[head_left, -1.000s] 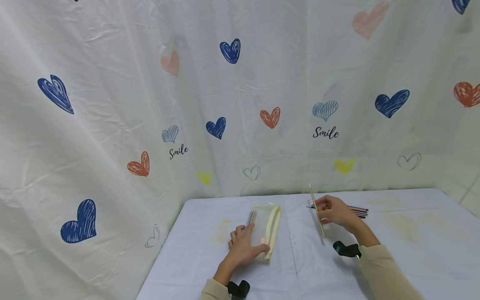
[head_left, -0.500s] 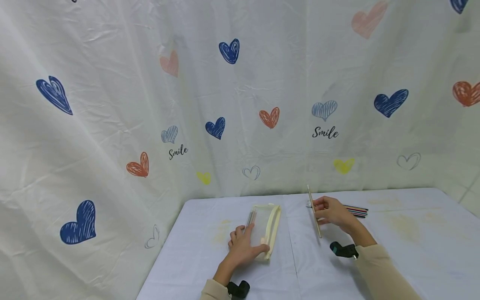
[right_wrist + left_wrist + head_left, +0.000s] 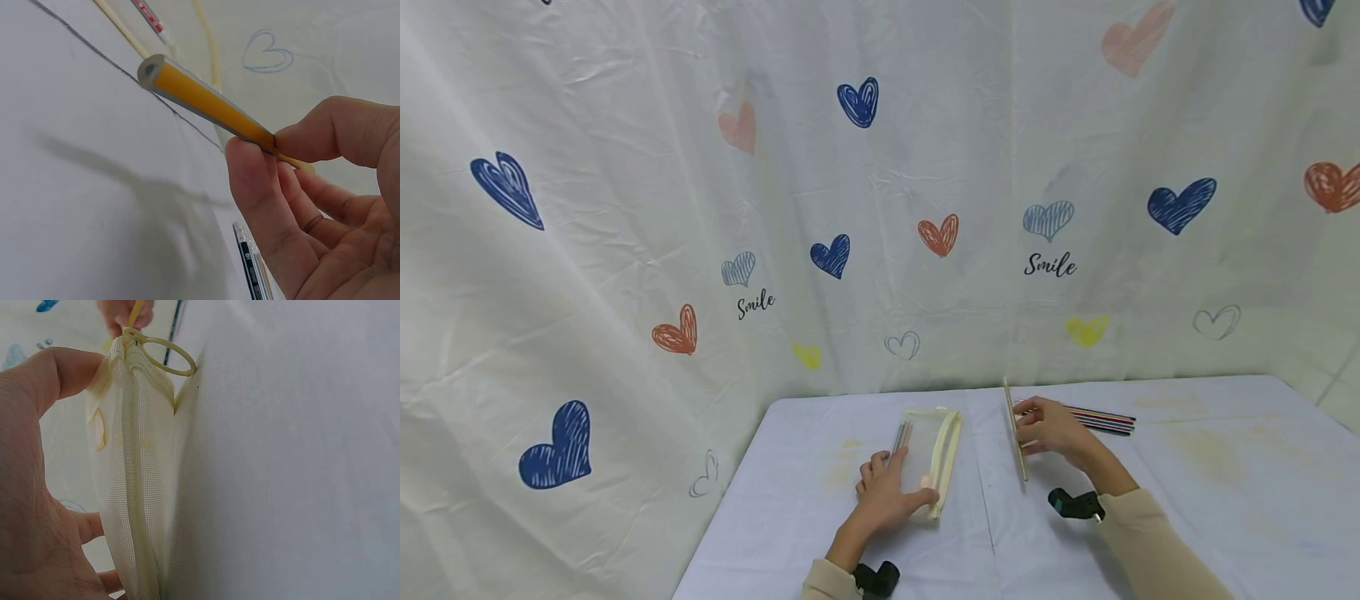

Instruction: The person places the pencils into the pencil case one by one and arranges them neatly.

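Note:
My left hand (image 3: 883, 496) holds a cream mesh pencil case (image 3: 928, 437) that lies on the table. In the left wrist view, the thumb is at the corner of the case near the zip, with other fingertips behind the mesh. A ring-shaped zip pull (image 3: 181, 357) hangs at that end. A few pencils (image 3: 904, 435) show along the left side of the case. My right hand (image 3: 1052, 433) pinches a yellow pencil (image 3: 194, 97) with grey stripes between thumb and fingers, raised over the table. Its flat end, with the lead core showing, faces the right wrist camera.
Several loose pencils (image 3: 1108, 422) lie in a bundle behind my right hand, partly hidden by it. A white cloth covers the table (image 3: 1225, 500), with a crease between the hands. A curtain (image 3: 970, 167) printed with hearts hangs behind the far edge.
My right hand has moved left with the yellow pencil, away from the loose pencils and closer to the case. The left hand and the pencil case stay in place.

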Motion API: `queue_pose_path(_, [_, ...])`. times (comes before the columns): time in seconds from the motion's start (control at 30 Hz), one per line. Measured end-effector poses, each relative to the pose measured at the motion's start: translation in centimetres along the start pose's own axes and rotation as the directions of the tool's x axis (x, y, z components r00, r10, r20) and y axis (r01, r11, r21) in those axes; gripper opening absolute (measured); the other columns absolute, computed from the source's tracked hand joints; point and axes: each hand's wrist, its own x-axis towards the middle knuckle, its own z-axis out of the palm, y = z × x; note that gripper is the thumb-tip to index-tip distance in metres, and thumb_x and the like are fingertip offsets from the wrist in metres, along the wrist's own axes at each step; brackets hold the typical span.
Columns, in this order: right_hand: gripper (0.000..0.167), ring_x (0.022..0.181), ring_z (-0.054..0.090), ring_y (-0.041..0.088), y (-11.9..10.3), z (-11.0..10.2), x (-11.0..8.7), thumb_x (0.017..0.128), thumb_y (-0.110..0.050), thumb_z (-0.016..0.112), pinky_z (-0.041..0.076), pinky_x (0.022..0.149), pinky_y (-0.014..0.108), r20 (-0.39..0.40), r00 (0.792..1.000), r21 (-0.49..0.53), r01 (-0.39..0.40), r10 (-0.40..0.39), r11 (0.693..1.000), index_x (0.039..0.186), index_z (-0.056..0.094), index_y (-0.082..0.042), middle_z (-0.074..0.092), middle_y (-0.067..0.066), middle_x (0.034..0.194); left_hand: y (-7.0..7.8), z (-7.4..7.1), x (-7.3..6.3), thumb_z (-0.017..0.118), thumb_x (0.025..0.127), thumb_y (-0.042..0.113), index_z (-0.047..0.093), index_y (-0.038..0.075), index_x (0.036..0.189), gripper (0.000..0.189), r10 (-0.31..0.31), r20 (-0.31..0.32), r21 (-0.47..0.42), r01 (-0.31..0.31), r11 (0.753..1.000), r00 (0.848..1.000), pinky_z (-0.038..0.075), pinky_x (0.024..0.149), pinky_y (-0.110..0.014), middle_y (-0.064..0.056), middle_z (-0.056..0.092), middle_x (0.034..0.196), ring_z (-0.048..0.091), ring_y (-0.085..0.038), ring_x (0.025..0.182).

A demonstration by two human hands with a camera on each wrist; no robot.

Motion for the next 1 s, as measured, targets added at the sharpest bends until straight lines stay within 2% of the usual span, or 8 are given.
queue_pose_path(0.47, [0.049, 0.079, 0.065, 0.021, -0.4, 3.1, 0.2, 0.086, 0.006, 0.067, 0.062, 0.073, 0.041, 0.057, 0.998, 0.034, -0.027, 0.025, 0.999, 0.13, 0.048, 0.012, 0.058, 0.014, 0.096, -0.3, 0.3, 0.3, 0.075, 0.077, 0.062, 0.042, 0.018, 0.156, 0.096, -0.002, -0.018, 0.0, 0.002, 1.0, 1.0, 0.025, 0.104, -0.069, -0.019, 0.034, 0.153, 0.027, -0.043, 0.137])
queue_pose_path(1.0, [0.049, 0.079, 0.065, 0.02, -0.7, 5.8, -0.2, 0.084, 0.005, 0.07, 0.061, 0.07, 0.037, 0.189, 0.981, 0.029, -0.058, 0.051, 0.998, 0.129, 0.05, 0.013, 0.059, 0.015, 0.097, 0.0, 0.0, 0.2, 0.075, 0.078, 0.061, 0.042, 0.016, 0.156, 0.096, -0.004, -0.013, 0.002, 0.004, 1.0, 1.0, 0.025, 0.104, -0.07, -0.021, 0.034, 0.152, 0.029, -0.044, 0.136])
